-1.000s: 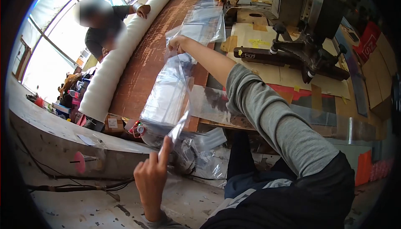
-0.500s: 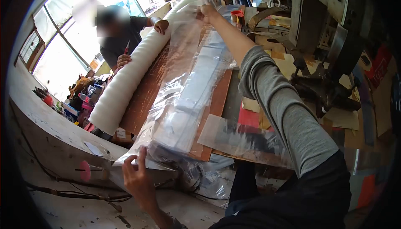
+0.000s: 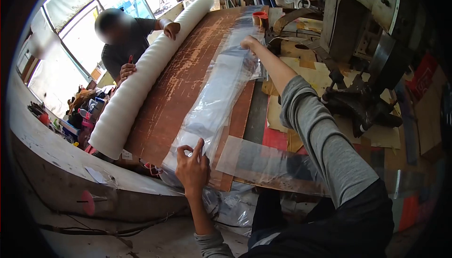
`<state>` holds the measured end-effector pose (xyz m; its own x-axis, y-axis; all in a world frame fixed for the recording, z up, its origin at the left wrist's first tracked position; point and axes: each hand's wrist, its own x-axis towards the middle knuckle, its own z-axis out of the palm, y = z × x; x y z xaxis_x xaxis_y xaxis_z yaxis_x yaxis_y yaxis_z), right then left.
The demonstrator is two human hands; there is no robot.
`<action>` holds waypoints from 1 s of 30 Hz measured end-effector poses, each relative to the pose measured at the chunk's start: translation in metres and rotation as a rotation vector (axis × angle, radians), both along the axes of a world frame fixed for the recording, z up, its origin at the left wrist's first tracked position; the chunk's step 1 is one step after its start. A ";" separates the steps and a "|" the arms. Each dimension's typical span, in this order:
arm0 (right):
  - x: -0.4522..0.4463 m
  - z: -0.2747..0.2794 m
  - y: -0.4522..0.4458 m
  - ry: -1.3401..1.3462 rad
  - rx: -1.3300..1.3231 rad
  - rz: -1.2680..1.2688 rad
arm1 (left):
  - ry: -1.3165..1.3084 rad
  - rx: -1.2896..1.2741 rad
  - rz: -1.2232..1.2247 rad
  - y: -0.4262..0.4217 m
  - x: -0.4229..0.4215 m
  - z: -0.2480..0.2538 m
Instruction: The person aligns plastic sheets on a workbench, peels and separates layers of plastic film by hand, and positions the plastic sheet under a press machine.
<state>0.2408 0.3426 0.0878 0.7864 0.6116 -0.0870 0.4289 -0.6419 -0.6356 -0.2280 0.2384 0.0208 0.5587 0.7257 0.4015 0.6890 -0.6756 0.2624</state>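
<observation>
A long strip of clear plastic sheet (image 3: 214,88) lies layered over whitish material along the right part of a scratched brown board (image 3: 157,112). At the strip's near end, my left hand (image 3: 192,167) has its fingers bent and pinches the plastic edge. Across at the far end, my right hand (image 3: 250,44) is closed on the same plastic, its fingertips partly hidden. The sheet between my hands is wrinkled and shiny.
A thick white foam roll (image 3: 141,91) lies along the board's left side, where a co-worker (image 3: 127,41) rests both hands. Red tape (image 3: 260,19) stands at the far end. A heavy metal machine (image 3: 362,98) and another clear sheet (image 3: 268,161) are on the right.
Both my hands have moved the plastic sheet's left edge rightward over the strip, uncovering more brown board. My right hand has come nearer. The view has shifted slightly.
</observation>
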 end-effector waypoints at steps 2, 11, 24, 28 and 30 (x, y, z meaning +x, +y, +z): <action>-0.019 0.015 -0.009 -0.044 0.004 0.045 | -0.010 0.014 -0.002 0.002 0.000 -0.002; -0.221 0.063 -0.256 -0.492 0.045 0.960 | 0.028 0.070 -0.055 0.014 -0.003 -0.011; -0.266 -0.103 -0.639 -0.835 -0.195 -0.331 | -0.074 0.035 -0.799 -0.087 0.091 0.006; -0.246 -0.088 -0.643 -0.714 -0.156 -0.200 | -0.052 -0.029 -0.859 -0.108 0.104 -0.017; -0.238 -0.081 -0.644 -0.695 -0.135 -0.177 | -0.122 -0.028 -0.830 -0.117 0.103 -0.018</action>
